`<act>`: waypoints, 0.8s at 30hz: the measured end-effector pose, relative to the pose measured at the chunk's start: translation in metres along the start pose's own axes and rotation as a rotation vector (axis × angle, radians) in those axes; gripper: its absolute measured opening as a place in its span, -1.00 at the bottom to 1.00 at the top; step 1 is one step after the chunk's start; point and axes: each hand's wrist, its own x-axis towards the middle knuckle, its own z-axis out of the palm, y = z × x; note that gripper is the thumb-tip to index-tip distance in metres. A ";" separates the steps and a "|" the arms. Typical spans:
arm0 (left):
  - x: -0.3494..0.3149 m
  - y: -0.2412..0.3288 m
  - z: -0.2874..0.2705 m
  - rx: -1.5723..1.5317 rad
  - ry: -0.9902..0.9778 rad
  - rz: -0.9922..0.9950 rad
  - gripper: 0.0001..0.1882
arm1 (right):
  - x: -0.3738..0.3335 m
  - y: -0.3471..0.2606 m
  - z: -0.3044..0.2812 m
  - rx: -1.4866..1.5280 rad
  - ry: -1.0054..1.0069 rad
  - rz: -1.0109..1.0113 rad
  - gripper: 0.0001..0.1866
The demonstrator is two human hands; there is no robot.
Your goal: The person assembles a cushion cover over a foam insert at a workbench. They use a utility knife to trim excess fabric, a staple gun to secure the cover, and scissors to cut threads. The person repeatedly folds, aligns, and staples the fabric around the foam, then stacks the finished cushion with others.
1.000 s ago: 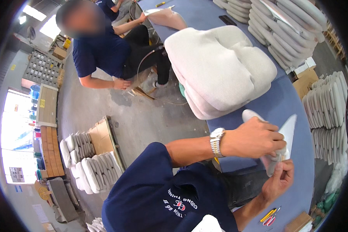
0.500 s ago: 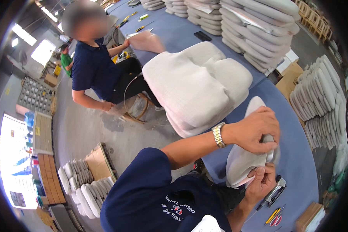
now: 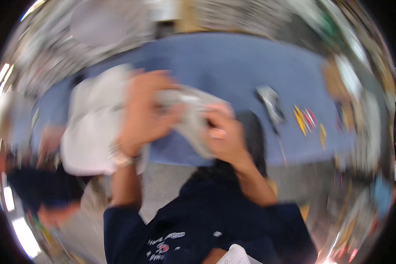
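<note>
Both my hands hold a pale grey, fabric-covered cushion (image 3: 191,125) above the near edge of the blue table. My left hand (image 3: 143,108), with a metal watch at the wrist, closes on its left end between fingers and thumb, though motion smears the detail. At its right edge, my right hand (image 3: 226,134) grips with bent fingers. Beside my left hand lies a pile of pale cushions (image 3: 92,119), partly hidden by that hand and forearm.
On the blue table (image 3: 215,57), to the right, lie a grey hand tool (image 3: 270,103), yellow-handled snips (image 3: 300,119), red-handled scissors (image 3: 310,119) and a small yellow item (image 3: 322,135). Blurred stacks stand beyond the far edge. A person in dark clothing (image 3: 44,187) is at the left.
The view has swung right, so the cushion pile and the other person now appear farther left. Both hands still hold the cushion, which is now near the middle of the picture.
</note>
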 end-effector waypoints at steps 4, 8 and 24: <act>0.004 0.011 -0.029 0.063 -0.234 -0.126 -0.52 | -0.039 0.021 -0.019 0.103 -0.179 0.200 -0.70; 0.001 0.002 -0.038 0.049 -0.302 -0.209 -0.46 | -0.103 0.075 -0.056 0.038 0.030 0.374 -0.79; 0.021 0.033 0.000 0.015 0.409 -0.278 -0.41 | -0.223 0.441 -0.505 -0.861 0.282 0.753 -0.52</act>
